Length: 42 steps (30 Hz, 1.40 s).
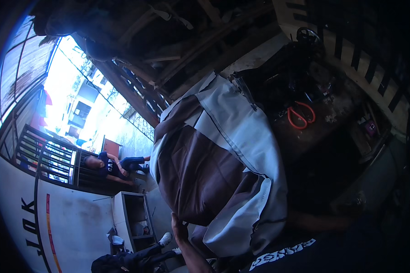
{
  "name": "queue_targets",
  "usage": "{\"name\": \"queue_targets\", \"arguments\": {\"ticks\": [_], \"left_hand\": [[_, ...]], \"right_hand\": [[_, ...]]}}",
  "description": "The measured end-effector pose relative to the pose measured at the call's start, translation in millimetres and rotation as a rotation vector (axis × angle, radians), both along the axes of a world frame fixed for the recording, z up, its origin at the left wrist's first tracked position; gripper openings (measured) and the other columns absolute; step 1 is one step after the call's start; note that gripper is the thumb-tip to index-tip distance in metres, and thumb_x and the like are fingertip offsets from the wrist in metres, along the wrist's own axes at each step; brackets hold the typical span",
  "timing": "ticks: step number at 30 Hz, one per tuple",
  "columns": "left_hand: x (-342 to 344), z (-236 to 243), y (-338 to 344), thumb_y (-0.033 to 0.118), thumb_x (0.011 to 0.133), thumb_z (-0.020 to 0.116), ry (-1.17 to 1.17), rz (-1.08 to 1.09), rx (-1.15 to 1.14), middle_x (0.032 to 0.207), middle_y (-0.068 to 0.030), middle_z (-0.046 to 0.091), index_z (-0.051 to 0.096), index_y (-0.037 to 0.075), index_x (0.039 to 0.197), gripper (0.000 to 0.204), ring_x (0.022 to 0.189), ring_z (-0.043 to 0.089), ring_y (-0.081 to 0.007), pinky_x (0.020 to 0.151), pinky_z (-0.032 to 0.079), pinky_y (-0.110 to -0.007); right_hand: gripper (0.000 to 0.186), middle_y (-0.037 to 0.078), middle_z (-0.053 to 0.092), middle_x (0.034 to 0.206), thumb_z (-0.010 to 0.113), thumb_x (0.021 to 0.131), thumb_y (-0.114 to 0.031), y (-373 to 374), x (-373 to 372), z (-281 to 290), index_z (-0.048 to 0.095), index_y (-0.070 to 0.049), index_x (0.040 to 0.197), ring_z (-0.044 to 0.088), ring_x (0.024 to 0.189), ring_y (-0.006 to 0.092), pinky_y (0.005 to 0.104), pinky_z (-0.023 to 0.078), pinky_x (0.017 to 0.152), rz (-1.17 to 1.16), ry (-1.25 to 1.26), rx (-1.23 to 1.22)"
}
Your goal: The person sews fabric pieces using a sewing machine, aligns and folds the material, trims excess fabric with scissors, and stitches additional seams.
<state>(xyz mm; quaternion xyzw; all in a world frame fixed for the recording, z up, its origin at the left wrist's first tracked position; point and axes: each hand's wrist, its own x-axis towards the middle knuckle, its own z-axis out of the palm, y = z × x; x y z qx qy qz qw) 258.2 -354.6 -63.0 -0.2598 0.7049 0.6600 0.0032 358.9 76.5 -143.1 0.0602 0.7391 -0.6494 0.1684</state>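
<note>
one grip shows plainly on my feed: the left hand [180,230], set against the lower left edge of the brown and pale grey cover [205,177]; i cannot tell how firmly its fingers are closed. the right forearm [323,222] comes in at the cover's lower right side, but shadow hides that grip, so i cannot tell its state. as i judge it, what counts is that the bulk lies up and to the right of the left grip, which looks the nearer. the long axis slants from the top toward lower right, and the narrower end points up, near the table [300,142] with its dark sewing machine [289,63] and orange-handled scissors [306,121].
</note>
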Motion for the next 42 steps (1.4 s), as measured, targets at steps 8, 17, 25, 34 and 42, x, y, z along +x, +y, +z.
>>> {"name": "queue_targets", "arguments": {"ticks": [8,17,25,34,42], "left_hand": [[-47.1,13.1,-28.9,0.039,0.108,0.053,0.193,-0.479,-0.935,0.125,-0.0143,0.07,0.063,0.003,0.135,0.045,0.118,0.066,-0.0321,0.1,0.051,-0.044],[-116.3,96.8,-26.8,0.031,0.106,0.055,0.238,0.365,-0.841,0.104,-0.0193,0.075,0.072,-0.005,0.113,0.041,0.092,0.067,-0.0281,0.085,0.049,-0.04],[-264.6,255.2,-21.1,0.04,0.1,0.055,0.204,0.342,-1.312,0.117,-0.023,0.073,0.075,0.007,0.117,0.042,0.117,0.067,-0.0443,0.097,0.05,-0.051],[-224.8,35.9,-66.9,0.038,0.095,0.066,-0.563,0.173,-1.325,0.125,-0.0211,0.072,0.076,0.011,0.116,0.036,0.12,0.068,-0.0423,0.097,0.056,-0.05],[-245.7,75.8,100.2,0.014,0.092,0.063,0.421,-0.101,-1.391,0.122,-0.0227,0.064,0.067,0.001,0.121,0.032,0.116,0.06,-0.0421,0.1,0.049,-0.049]], "right_hand": [[0.028,0.018,0.074,0.106,0.07,0.097,-0.024,3.9,22.8,-4.9,0.067,-0.004,0.116,0.075,0.092,0.0326,0.045,0.06,0.083,0.114,-0.072,-0.022],[0.027,0.018,0.074,0.102,0.071,0.096,-0.024,19.3,62.1,-4.7,0.069,-0.004,0.114,0.075,0.09,0.0347,0.0461,0.06,0.082,0.262,-0.15,-0.031],[0.026,0.019,0.075,0.099,0.071,0.095,-0.025,98.5,84.4,-7.6,0.07,-0.005,0.112,0.075,0.088,0.0365,0.047,0.06,0.081,0.251,-0.258,0.224],[0.025,0.019,0.075,0.096,0.072,0.094,-0.025,149.4,98.1,-43.0,0.071,-0.006,0.11,0.075,0.086,0.0386,0.0481,0.06,0.079,0.338,-0.347,0.41],[0.016,0.022,0.073,0.089,0.07,0.094,-0.02,203.4,-18.1,129.3,0.07,-0.005,0.1,0.073,0.086,0.0417,0.0494,0.058,0.073,0.121,-0.01,1.038]]}}
